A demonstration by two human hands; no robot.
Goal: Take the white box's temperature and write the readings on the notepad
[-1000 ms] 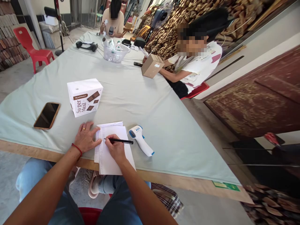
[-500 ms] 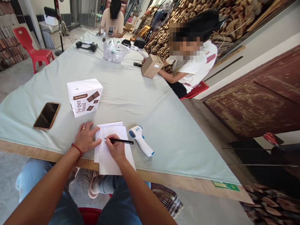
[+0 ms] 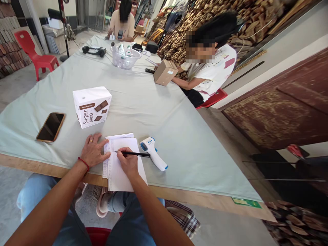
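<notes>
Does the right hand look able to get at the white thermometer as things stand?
Probably yes: the white thermometer lies just right of the papers, with only the black pen reaching between. The right hand holds that pen, so may need to release it.

A white thermometer (image 3: 156,158) lies right of the right grip (image 3: 128,164), a phone (image 3: 50,126) far left, a white box (image 3: 92,107) left and beyond.

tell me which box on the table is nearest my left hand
The white box with brown print, standing just beyond the left hand; the other, a brown box, is farther up the table, beside another person's arm.
</notes>
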